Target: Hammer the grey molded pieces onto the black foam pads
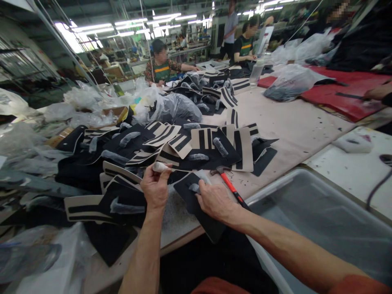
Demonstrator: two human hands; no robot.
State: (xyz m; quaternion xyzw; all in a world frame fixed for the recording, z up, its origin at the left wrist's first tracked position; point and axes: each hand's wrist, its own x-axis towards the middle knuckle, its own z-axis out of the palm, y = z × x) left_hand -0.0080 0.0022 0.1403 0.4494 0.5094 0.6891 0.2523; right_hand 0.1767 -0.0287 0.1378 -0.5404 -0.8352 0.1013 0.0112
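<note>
Near the front edge of the table, my left hand (155, 188) is closed round a small white roll (159, 167), held between thumb and fingers. To its right, my right hand (216, 200) pinches the plastic-wrapped handle (194, 188) of a black panel (211, 226). That panel slants over the table's edge. Just beyond my right hand lies a hammer (229, 183) with a red and black grip. A heap of black and beige striped panels (199, 139), several with plastic-wrapped handles, spreads behind both hands.
A grey plastic bin (306, 204) stands at the right. Clear plastic bags (88, 102) crowd the left side. A water bottle (256, 73) and red material (346, 90) are farther back. Two people in aprons sit across the table; another person's hand shows at the right edge.
</note>
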